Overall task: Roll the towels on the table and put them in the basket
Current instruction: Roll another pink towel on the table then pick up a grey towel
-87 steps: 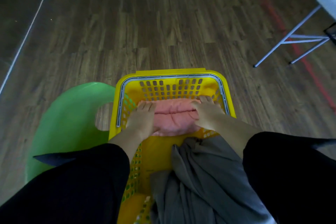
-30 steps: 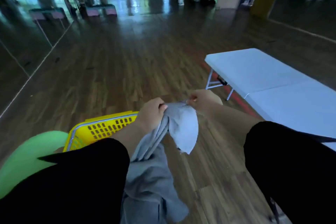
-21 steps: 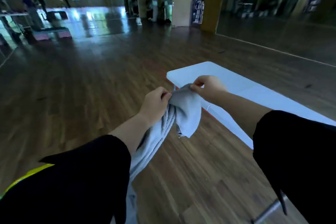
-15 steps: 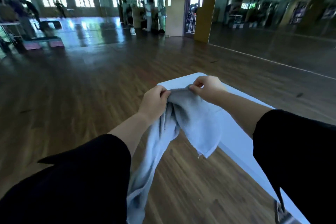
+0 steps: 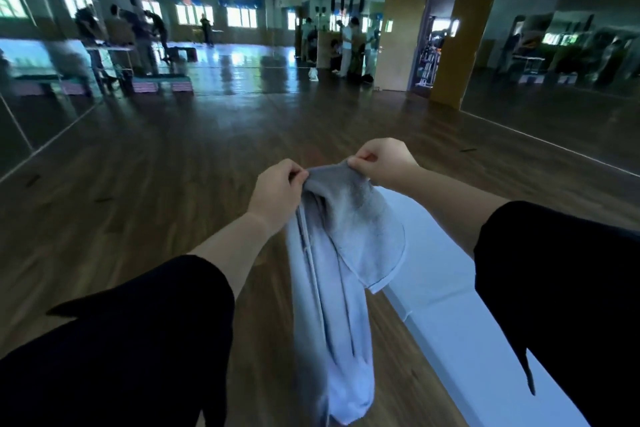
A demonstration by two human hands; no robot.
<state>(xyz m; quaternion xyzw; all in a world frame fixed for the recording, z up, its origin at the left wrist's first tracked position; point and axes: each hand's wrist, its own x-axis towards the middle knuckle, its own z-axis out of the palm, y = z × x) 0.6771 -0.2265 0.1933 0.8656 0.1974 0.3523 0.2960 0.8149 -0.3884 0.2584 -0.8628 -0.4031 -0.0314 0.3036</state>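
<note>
Holds a grey towel (image 5: 332,270) in the air, long folds drooping beside the white tabletop (image 5: 450,305), above the wooden floor (image 5: 156,184). Pinches its top edge with left hand (image 5: 277,191) and right hand (image 5: 384,163), both curled tight on the cloth. Farther off, a mirror wall (image 5: 571,55).

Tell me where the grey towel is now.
In the head view the grey towel hangs mid-frame, its top edge pinched by the left hand and right hand, above the wooden floor beside the white table.

White table (image 5: 446,288) at right; hanging towel (image 5: 332,288) overlaps its near edge.
</note>
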